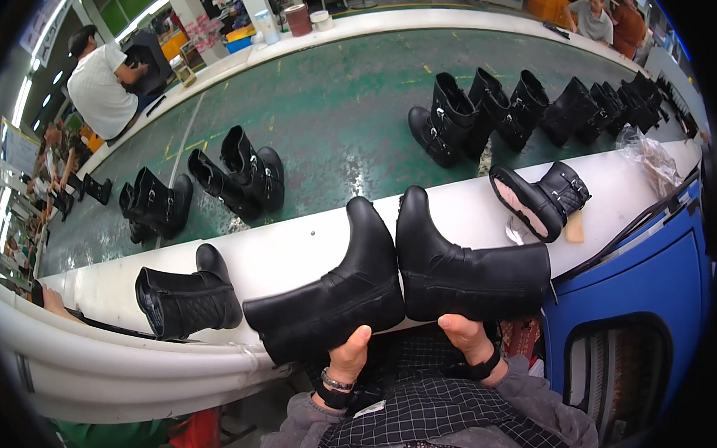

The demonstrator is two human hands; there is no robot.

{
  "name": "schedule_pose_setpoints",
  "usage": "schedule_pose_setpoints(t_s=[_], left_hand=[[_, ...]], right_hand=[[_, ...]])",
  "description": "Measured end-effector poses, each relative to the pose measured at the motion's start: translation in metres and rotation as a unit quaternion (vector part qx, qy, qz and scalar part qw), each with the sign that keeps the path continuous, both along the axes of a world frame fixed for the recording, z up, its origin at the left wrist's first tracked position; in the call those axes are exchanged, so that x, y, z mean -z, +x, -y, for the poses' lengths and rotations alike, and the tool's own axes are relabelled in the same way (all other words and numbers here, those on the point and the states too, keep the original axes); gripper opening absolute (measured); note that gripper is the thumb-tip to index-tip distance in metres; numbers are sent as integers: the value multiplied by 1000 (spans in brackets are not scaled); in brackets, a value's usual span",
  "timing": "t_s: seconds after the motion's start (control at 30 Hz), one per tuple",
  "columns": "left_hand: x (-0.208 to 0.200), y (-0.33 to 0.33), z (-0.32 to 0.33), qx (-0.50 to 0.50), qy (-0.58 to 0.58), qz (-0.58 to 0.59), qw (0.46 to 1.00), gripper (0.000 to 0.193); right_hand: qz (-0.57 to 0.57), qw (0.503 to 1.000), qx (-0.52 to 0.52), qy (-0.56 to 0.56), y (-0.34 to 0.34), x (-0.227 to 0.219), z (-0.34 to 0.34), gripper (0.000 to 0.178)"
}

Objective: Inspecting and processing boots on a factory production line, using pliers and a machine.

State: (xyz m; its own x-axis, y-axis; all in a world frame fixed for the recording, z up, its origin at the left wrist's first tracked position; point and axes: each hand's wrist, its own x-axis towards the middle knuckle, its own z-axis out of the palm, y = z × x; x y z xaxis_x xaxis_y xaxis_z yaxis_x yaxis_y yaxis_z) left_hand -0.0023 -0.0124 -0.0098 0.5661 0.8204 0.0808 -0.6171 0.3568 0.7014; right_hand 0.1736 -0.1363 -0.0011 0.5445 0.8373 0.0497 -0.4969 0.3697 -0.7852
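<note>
Two tall black boots lie on their sides at the front edge of the white ledge, heels together and toes pointing away from me. My left hand [350,355] grips the left boot [330,304] near its heel, thumb showing and the other fingers hidden beneath. In the same way, my right hand [467,337] is closed around the right boot [475,279] by its heel. The boots' shafts spread outward to either side. Left of them, a quilted black boot [191,301] lies on the ledge. Another black boot with a pale sole [539,198] rests tipped over at the right.
A green conveyor belt [315,123] beyond the white ledge [273,255] carries several buckled black boots [442,122]. Clear plastic [648,158] lies at the ledge's right end, above a blue machine [629,278]. A person in white [101,87] sits across the belt.
</note>
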Motion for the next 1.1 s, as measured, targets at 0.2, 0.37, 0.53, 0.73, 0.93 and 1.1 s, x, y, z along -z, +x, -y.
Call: schedule_pose_setpoints(t_s=[0.2,0.37,0.53,0.73,0.93,1.1], left_hand=[[-2,0,21,-117,337,-318,879,41],[-2,6,10,-156,584,-386,697,40],[-28,9,10,-64,574,-441,687,47],[-70,23,7,-103,573,-387,714,56],[-96,37,-28,-82,533,-352,765,91],[-125,58,-80,20,423,-360,831,68]], right_hand=[[281,946,23,-161,-15,-33,-1,65],[477,868,115,-80,-12,-29,-13,55],[457,877,123,-83,-14,-26,-12,79],[574,802,57,-158,-2,-77,0,98],[559,822,50,-97,18,-120,-17,71],[512,839,-57,-178,56,-151,-65,55]])
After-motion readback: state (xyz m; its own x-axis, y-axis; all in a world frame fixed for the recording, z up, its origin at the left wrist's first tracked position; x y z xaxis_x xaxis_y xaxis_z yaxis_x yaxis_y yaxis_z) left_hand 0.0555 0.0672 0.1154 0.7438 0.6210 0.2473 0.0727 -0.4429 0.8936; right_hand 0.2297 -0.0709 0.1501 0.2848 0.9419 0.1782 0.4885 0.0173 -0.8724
